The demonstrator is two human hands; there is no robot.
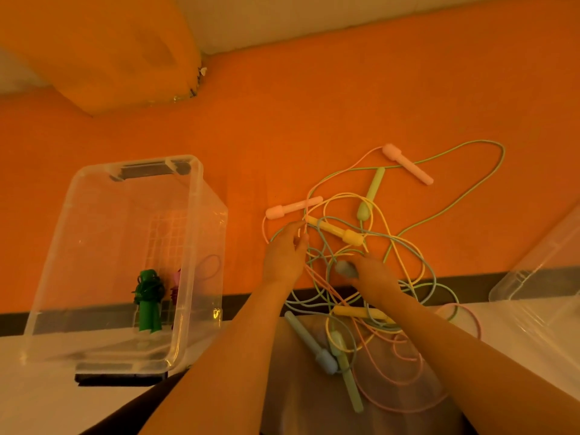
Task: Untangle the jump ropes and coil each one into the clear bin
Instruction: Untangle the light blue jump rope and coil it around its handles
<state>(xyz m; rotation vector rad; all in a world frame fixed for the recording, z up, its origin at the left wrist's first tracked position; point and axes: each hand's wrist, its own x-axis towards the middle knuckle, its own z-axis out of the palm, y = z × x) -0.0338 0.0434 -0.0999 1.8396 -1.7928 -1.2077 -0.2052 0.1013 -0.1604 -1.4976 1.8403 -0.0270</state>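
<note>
A tangle of pastel jump ropes point(370, 246) lies on the orange surface and spills over its front edge. Pink handles point(293, 207), a yellow handle point(335, 230) and a green handle point(372, 193) lie in it. My left hand point(284, 255) pinches thin pink cord at the tangle's left side. My right hand point(370, 273) is closed on a blue-grey handle point(343, 267). The clear bin point(125, 252) stands to the left, holding a coiled green rope point(148, 296) and a darker pink one behind it.
A second clear container or lid point(543, 262) sits at the right edge. More handles, blue point(310, 343), green point(346, 372) and yellow point(361, 312), hang below the table edge over my lap with loops of cord. A large orange shape point(103, 48) rises at the back left.
</note>
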